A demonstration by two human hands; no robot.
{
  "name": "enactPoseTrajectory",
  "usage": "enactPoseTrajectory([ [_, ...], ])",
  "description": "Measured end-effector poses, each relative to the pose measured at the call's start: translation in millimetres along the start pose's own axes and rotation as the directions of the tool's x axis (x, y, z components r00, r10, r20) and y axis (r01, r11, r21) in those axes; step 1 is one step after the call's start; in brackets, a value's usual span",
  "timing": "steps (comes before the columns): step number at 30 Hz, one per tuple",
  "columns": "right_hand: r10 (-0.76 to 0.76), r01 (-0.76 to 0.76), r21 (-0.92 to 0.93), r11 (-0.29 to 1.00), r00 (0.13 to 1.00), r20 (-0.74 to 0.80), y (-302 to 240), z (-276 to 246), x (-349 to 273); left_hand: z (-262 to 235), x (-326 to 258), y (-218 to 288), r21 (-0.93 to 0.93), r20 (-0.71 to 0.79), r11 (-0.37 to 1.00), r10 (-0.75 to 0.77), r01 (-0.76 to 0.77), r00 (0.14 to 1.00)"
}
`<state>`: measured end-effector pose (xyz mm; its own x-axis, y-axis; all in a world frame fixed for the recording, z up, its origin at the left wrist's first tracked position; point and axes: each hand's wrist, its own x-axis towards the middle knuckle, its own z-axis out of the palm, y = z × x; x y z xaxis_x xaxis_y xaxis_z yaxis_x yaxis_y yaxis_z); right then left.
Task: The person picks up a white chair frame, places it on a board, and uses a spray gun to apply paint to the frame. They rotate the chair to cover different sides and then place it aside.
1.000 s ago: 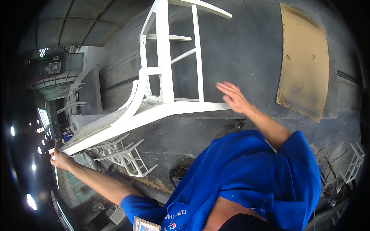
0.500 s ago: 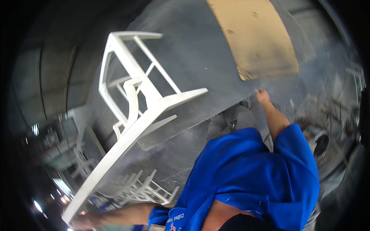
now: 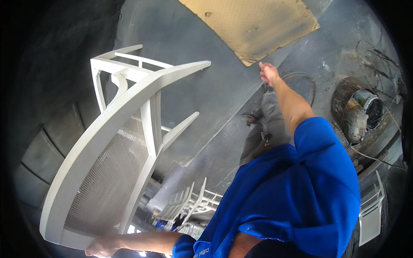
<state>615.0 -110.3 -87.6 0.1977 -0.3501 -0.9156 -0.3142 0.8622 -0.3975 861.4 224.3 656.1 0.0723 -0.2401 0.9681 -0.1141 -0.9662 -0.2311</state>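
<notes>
My left hand (image 3: 103,247) is closed on the end rail of a white chair's (image 3: 148,129) backrest at the lower left. The chair is tilted, with its mesh back panel (image 3: 109,174) facing me and its legs pointing up and right in the picture. Whether any leg touches the floor I cannot tell. My right hand (image 3: 269,74) is stretched out ahead with loosely bent fingers and nothing visible in it. It appears just below the near corner of a tan cardboard sheet (image 3: 258,30); no contact shows.
Several white chairs (image 3: 195,206) stand in a row beyond my left forearm. On the right are a round, stained container (image 3: 350,107) with a paint-smeared can (image 3: 365,107), and a hose (image 3: 307,81) on the grey floor (image 3: 219,101). Another white chair (image 3: 372,215) is at the lower right.
The chair has turned in my left hand, so its mesh panel now faces me. My view has swung, bringing the paint container into clearer sight. My right hand stays stretched out.
</notes>
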Motion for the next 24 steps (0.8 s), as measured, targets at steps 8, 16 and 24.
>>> enactPoseTrajectory([
  [8,0.254,-0.237,0.336,0.912,0.967,-0.008,-32,49,56,1,4,30,0.039,0.049,0.992,-0.121,0.119,0.991],
  [16,0.236,-0.236,0.471,0.85,0.97,0.06,-7,23,135,-6,19,23,-0.111,0.003,0.994,0.014,-0.014,1.0],
  [24,0.069,-0.169,0.303,0.938,0.947,0.315,-51,-42,136,3,13,20,0.25,0.049,0.921,0.297,-0.3,0.954],
])
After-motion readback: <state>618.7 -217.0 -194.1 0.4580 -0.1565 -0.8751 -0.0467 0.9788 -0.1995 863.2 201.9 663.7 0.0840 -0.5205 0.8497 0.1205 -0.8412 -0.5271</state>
